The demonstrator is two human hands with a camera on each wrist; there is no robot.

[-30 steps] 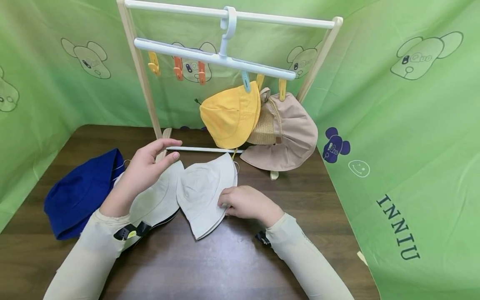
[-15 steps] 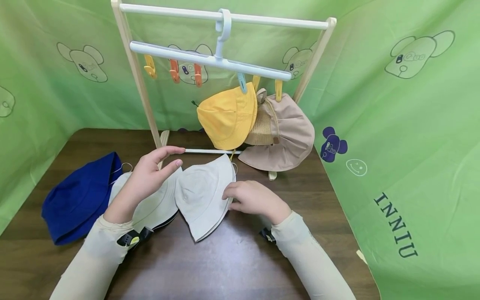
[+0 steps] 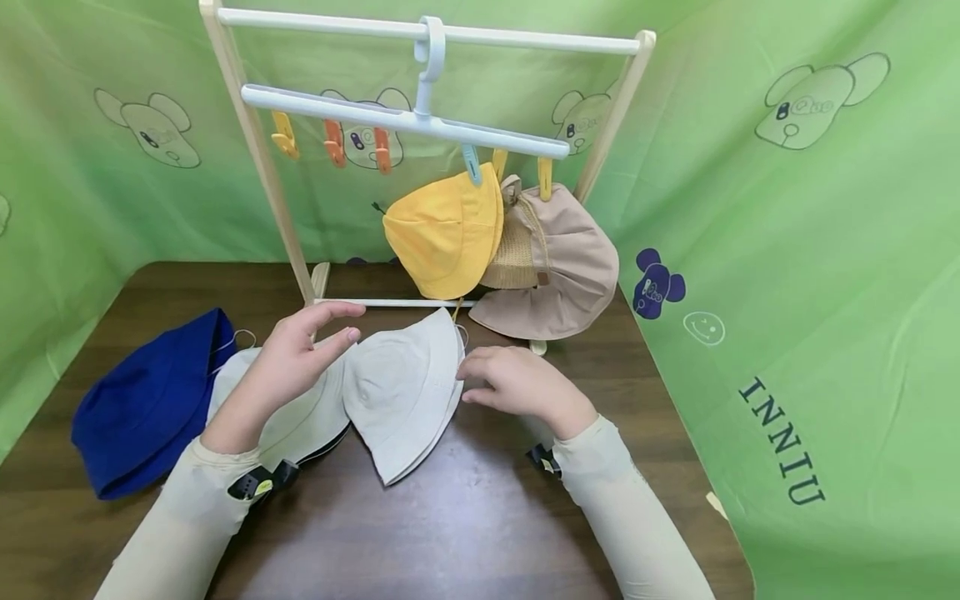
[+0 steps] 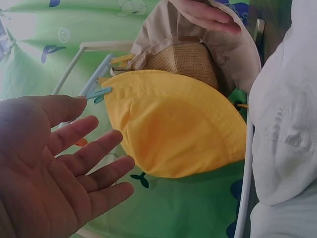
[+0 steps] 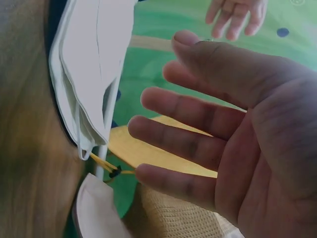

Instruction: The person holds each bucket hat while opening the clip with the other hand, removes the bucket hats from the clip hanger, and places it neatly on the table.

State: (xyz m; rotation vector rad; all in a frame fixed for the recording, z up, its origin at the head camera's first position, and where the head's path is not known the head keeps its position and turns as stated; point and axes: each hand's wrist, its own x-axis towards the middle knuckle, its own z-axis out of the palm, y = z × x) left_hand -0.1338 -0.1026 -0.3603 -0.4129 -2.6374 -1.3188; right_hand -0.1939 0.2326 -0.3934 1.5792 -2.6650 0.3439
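My left hand (image 3: 288,358) hovers over a pale bucket hat (image 3: 315,417), fingers extended and thumb apart; its palm (image 4: 54,173) shows bare in the left wrist view. A white bucket hat (image 3: 401,392) lies on its side between my hands. Just right of its brim is my right hand (image 3: 528,387), fingertips at the brim's edge in the head view. In the right wrist view, the right fingers (image 5: 188,141) are spread with nothing in them, and the white hat's doubled brim (image 5: 84,84) stands beyond them. A blue bucket hat (image 3: 150,404) rests at the far left.
A wooden rack (image 3: 262,167) with a white top bar stands behind. From it hangs a light-blue hanger (image 3: 337,108). Clips hold a yellow hat (image 3: 442,237) and a beige wide-brimmed hat (image 3: 573,262) on the right; orange clips (image 3: 333,143) and a yellow clip (image 3: 284,135) hang on the left.
My right hand has drawn away from the white hat's brim, to the right and farther back. The left hand stays raised over the pale hat, and the head view has shifted slightly.
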